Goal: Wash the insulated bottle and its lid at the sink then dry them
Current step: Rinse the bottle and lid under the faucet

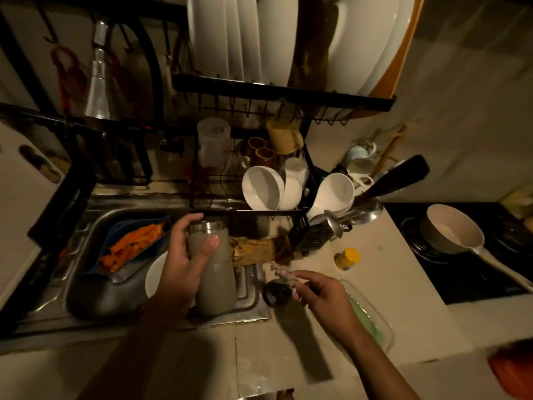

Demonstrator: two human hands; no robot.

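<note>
Insulated bottle (216, 281) is in the left hand (184, 264), which grips it around the upper body with the thumb across the front and the fingers behind the neck. The bottle is a tall cylinder with a matte, pale grey-beige body and a bare steel neck with threads, and its mouth is open. It is almost upright over the ribbed steel drainboard of the sink (86, 226); I cannot tell if its bottom touches the steel.

Above both hands is a black wire dish rack (282, 93) with big, smooth white plates (242, 39) standing on edge. The steel sink basin is to the left of the left hand, and inside it is a blue tray (121, 229) with a wrinkled orange material on top. The pale tabletop (389, 284) lies under and around the right hand (323, 295). Far to the right of this hand a pale saucepan (452, 229) with a long handle sits on a dark stove. Above the left hand, glossy white bowls (261, 187) lean in the lower rack.

The lid (277, 293), dark, round and shiny, lies on the tabletop just beside the sink edge, under the fingertips of the right hand. Above that hand stands a small jar (347, 258) with a yellow cap. The right hand pinches a small pale object (281, 272), too blurred to name.
</note>
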